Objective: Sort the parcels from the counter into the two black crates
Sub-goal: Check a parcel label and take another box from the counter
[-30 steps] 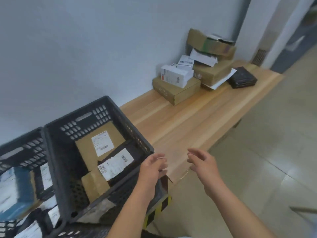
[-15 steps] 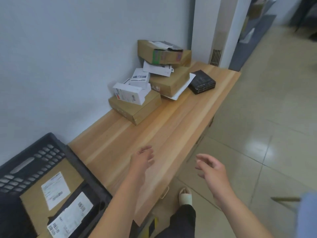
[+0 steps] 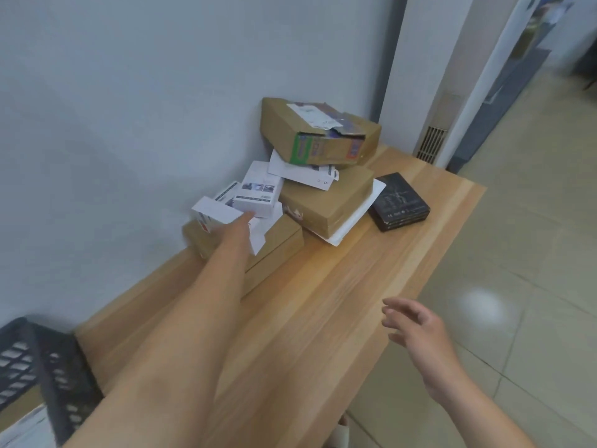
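Observation:
Parcels are piled against the wall at the far end of the wooden counter [image 3: 339, 302]. A flat brown box [image 3: 281, 240] lies lowest, with small white boxes [image 3: 258, 192] on it. Beside them a brown box [image 3: 326, 202] rests on a white envelope [image 3: 352, 221], under a torn brown box [image 3: 319, 134]. A black box [image 3: 400, 202] lies apart on the right. My left hand [image 3: 237, 227] is stretched out and touches the nearest white box [image 3: 211, 213]; its fingers are blurred and hidden. My right hand [image 3: 416, 328] hovers with spread fingers, holding nothing, over the counter's front edge.
One corner of a black crate [image 3: 61, 373] shows at the bottom left, with labelled parcels inside. A grey wall runs along the counter's left side. Tiled floor [image 3: 517, 286] lies to the right, and a doorway opens beyond the counter's far end.
The view has swung from the crates toward the parcel pile. My left arm has stretched forward from the counter's near end to the white boxes. My right hand stays open beside the edge.

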